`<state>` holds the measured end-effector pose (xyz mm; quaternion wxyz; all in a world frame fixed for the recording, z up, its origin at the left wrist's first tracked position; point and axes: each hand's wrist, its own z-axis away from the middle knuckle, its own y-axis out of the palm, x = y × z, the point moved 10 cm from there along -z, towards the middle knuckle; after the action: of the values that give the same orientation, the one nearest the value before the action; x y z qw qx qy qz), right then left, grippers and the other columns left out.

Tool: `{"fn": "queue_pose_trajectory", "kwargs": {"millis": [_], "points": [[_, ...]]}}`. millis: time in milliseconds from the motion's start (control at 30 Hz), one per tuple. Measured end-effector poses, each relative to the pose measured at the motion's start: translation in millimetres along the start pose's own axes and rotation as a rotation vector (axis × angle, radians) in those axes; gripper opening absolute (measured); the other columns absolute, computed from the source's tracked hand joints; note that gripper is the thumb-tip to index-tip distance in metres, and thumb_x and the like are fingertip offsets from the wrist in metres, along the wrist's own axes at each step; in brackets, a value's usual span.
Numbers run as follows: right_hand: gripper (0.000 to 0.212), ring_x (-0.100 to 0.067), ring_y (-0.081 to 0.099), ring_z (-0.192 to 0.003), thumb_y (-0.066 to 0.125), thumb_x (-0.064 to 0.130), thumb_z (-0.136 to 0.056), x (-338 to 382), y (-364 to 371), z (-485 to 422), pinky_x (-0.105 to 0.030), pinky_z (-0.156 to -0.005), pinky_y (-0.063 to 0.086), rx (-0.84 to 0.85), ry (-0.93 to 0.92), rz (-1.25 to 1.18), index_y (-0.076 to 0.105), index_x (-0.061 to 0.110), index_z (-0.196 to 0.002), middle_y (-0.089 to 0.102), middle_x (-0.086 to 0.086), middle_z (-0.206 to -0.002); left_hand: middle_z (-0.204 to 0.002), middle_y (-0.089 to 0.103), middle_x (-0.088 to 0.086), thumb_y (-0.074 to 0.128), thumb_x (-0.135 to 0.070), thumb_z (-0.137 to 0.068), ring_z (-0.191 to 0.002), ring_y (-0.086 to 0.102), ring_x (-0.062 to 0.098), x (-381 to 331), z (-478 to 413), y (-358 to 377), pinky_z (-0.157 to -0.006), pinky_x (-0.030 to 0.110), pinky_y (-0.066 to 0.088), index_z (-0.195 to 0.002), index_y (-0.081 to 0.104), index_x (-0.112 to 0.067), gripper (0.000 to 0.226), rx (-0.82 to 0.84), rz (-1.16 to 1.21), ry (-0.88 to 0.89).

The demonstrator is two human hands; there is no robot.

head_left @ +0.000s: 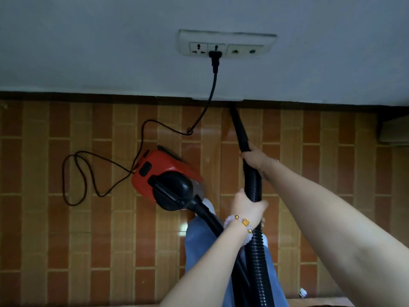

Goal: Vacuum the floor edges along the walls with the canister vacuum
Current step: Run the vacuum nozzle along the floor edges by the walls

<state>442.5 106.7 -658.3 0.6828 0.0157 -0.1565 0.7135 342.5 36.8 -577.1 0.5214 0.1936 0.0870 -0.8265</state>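
Nozzle (241,131): black, tapered, tilted; tip sits at the joint where floor (99,240) meets wall (110,52), against the dark skirting strip (88,97), just right of a pale patch in that strip; right hand (254,157) is wrapped around the nozzle's wide end where the ribbed hose (253,185) begins, fingers curled round it; left hand (247,204) is clamped on the hose lower down, close to the right hand, with a beaded bracelet (241,222) at the wrist; hose runs on down to the lower edge of the view. Canister vacuum (166,180): red body, black front, lying on the floor to the left of the hose and apart from the wall; a smooth black tube leaves its front and passes beside a blue trouser leg (199,244). Power cord (213,83): drops from the plug (214,56) in the socket panel (228,44), crosses the skirting left of the nozzle tip, then lies in loose loops on the floor left of the canister. Edge run: skirting line is unobstructed to the left across the view; to the right it is open as far as a pale box (395,131) at the frame edge; a small white scrap (302,292) lies on the floor at lower right.
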Motion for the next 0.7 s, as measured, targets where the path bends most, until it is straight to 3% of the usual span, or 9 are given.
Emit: {"fn": "queue_pose_trajectory", "kwargs": {"millis": [133,300,433,567,700], "points": [[0.062,-0.023,0.050,-0.056,0.035,0.007,-0.098,-10,-27,0,-0.021,-0.035,0.046,-0.033,0.028,-0.125,0.014,0.032,-0.151,0.051,-0.010,-0.085,-0.062,0.054,0.004,0.061,-0.010,-0.078,-0.033,0.050,0.010,-9,-5,14,-0.041,0.022,0.045,-0.089,0.046,-0.012,0.018,0.020,-0.063,0.018],[0.061,-0.024,0.055,-0.063,0.035,0.010,-0.097,-26,-55,8,-0.029,-0.048,0.051,-0.063,0.023,-0.226,0.016,0.034,-0.150,0.054,-0.010,-0.095,-0.068,0.058,0.006,0.062,-0.012,-0.077,-0.036,0.053,0.012,-17,-2,33,-0.052,0.031,0.053,-0.096,0.049,-0.010,0.022,0.047,-0.170,0.044],[0.063,-0.023,0.054,-0.057,0.036,0.009,-0.099,-44,-93,26,-0.023,-0.039,0.049,-0.115,-0.003,-0.448,0.012,0.034,-0.151,0.052,-0.012,-0.101,-0.070,0.058,0.005,0.060,-0.011,-0.078,-0.038,0.054,0.012,-26,9,63,-0.043,0.023,0.049,-0.097,0.049,-0.011,0.022,0.083,-0.238,0.077],[0.060,-0.022,0.057,-0.057,0.043,0.012,-0.099,-77,-137,47,-0.023,-0.038,0.049,-0.131,0.026,-0.635,0.017,0.027,-0.150,0.055,-0.014,-0.084,-0.067,0.057,0.002,0.061,-0.010,-0.077,-0.037,0.054,0.011,-34,22,105,-0.040,0.021,0.047,-0.092,0.049,-0.013,0.019,0.133,-0.319,0.117],[0.054,-0.019,0.060,-0.037,0.043,0.010,-0.098,-115,-175,64,-0.024,-0.038,0.050,-0.116,0.024,-0.762,0.023,0.026,-0.146,0.053,-0.017,-0.081,-0.068,0.054,0.004,0.062,-0.010,-0.078,-0.045,0.055,0.018,-29,39,156,-0.054,0.030,0.052,-0.088,0.044,-0.014,0.020,0.241,-0.325,0.096]]}}
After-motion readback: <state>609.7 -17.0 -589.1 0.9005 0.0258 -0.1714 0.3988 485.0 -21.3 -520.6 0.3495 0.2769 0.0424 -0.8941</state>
